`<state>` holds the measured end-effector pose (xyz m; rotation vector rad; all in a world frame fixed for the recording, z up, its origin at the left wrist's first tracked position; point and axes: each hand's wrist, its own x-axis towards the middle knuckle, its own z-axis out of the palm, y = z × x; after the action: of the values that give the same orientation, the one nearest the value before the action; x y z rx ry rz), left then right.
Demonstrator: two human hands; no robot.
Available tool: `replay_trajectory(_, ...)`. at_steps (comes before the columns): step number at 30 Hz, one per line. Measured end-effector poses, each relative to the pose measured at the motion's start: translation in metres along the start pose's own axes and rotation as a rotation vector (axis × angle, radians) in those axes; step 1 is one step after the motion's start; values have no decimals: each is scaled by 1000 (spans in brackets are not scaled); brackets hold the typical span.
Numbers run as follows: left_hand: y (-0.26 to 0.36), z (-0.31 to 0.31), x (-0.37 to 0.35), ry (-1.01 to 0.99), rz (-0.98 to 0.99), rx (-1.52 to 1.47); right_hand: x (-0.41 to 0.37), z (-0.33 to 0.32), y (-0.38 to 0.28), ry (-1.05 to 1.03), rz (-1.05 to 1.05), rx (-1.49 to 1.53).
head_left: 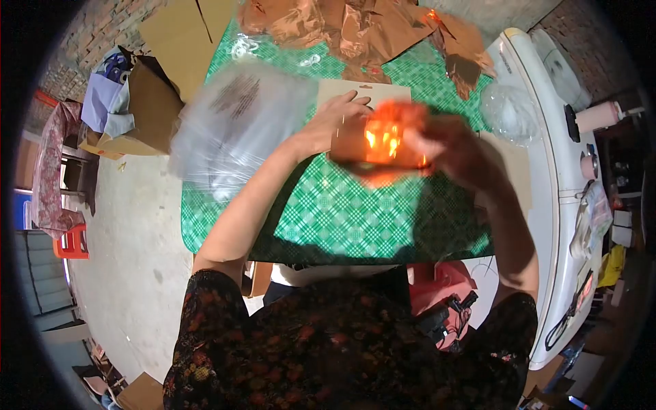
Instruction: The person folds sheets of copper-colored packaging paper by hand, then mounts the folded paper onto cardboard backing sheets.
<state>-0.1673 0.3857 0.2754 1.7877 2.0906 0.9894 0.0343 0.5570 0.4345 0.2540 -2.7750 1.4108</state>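
Note:
My left hand (336,121) lies flat with its fingers stretched over a beige card (387,91) that has a hanging slot near its top edge. My right hand (459,152) is smeared by motion and grips a shiny copper-orange foil piece (384,140), which glows brightly in the light. The foil covers the lower part of the card and comes close to my left fingers. A stack of clear plastic bags (239,116) with printed text lies left of my left forearm. More copper foil (362,31) is heaped at the far side of the table.
A green checked cloth (328,212) covers the table. Beige card (509,167) lies at the right, near a clear plastic roll (509,113). A white appliance (547,225) stands along the right side. On the left, a cardboard box (154,102) holds papers; a red stool (74,242) is beyond.

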Motion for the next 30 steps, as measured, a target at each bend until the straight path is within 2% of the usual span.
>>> replay_trajectory(2,44,-39,-7,-79,-212,-330,24,-23,9,11,178,83)
replay_trajectory(4,55,-52,-8,-86,-394,-632,53,-36,21,7,78,213)
replay_trajectory(5,51,-52,-7,-72,-487,-784,68,-45,36,-16,105,168)
replay_trajectory(7,49,-46,-9,72,-580,-1098,95,-57,68,-43,126,166)
replay_trajectory(10,38,-46,-7,107,-393,-1254,107,-55,73,-9,227,153)
replay_trajectory(11,30,-55,-10,-69,-394,-1299,107,-50,82,38,168,125)
replay_trajectory(14,55,-56,-9,53,-616,-984,122,-52,107,-13,108,223)
replay_trajectory(15,33,-46,-10,34,-428,-882,125,-49,133,-14,-16,204)
replay_trajectory(17,29,-45,-7,9,-533,-880,127,-35,130,47,367,782)
replay_trajectory(18,28,-44,-6,-5,-584,-878,124,-36,127,80,437,730)
replay_trajectory(19,27,-40,-4,24,-536,-918,121,-38,121,113,506,674)
replay_trajectory(21,24,-38,-3,8,-573,-911,112,-34,113,167,598,670)
replay_trajectory(24,24,-38,-2,2,-599,-931,90,-21,100,232,672,833)
replay_trajectory(26,25,-37,-1,14,-599,-937,71,-19,136,172,656,886)
replay_trajectory(30,41,-42,-1,37,-617,-931,39,2,128,77,659,693)
